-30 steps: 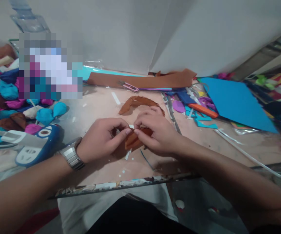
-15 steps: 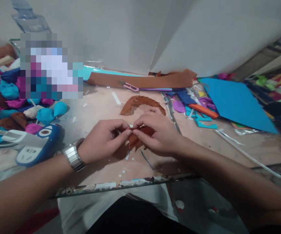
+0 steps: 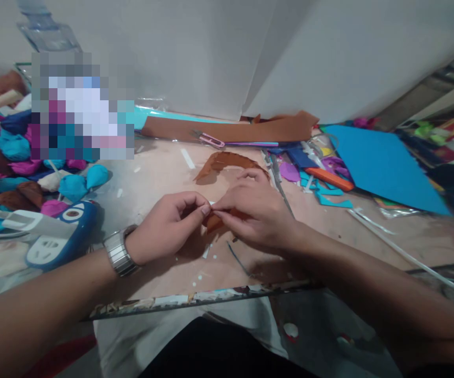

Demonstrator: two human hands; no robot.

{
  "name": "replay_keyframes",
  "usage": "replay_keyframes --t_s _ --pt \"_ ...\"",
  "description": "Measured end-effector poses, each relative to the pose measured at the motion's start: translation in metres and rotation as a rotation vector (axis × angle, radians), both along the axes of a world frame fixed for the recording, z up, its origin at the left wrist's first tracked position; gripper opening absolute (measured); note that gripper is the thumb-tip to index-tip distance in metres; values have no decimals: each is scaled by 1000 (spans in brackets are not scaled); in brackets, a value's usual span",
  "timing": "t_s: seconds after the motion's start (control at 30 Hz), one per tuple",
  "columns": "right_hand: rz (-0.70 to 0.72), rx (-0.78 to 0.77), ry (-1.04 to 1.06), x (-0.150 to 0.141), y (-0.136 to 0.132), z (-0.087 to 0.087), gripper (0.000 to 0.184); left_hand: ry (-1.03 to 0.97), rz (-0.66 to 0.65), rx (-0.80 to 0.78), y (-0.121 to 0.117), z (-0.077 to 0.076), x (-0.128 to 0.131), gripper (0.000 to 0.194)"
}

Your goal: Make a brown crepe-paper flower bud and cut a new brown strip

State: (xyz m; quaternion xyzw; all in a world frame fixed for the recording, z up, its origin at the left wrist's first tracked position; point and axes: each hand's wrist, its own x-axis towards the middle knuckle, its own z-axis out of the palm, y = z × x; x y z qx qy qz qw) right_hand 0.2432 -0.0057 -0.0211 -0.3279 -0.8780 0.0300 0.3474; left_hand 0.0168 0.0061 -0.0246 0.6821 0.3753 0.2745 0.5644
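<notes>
Thumb and forefinger of my left hand [image 3: 171, 223] pinch the edge of a small brown sheet piece [image 3: 215, 224], felt or foam by its look. My right hand [image 3: 260, 212] pinches the same piece just beside, the fingertips of both hands nearly touching. Most of the piece is hidden under my right palm. Beyond my hands a curved brown strip [image 3: 221, 160] with a pleated edge lies on the table, its right end partly behind my right fingers. A silver watch is on my left wrist.
At the back lie a long brown sheet [image 3: 227, 128] and pink thread snips [image 3: 211, 139]. To the right are an orange cutter [image 3: 331, 179], scraps and a blue sheet [image 3: 384, 168]. Wrapped bundles [image 3: 73, 186] and a blue-white power strip [image 3: 63, 236] crowd the left.
My right hand has shifted and turned slightly over the brown piece, so less of it shows. My left hand stays almost in place, still pinching.
</notes>
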Motion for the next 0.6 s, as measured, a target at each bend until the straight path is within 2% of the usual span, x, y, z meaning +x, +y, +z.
replay_keyframes --t_s 0.13,0.33,0.6 --pt "-4 72 -42 0 -2 2 14 -1 5 45 0 1 1 38" --pt "-33 73 -48 -1 -2 3 13 -7 22 77 1 -2 0 31" --pt "-70 -1 33 0 -2 -1 9 50 40 279 3 3 -3 23"
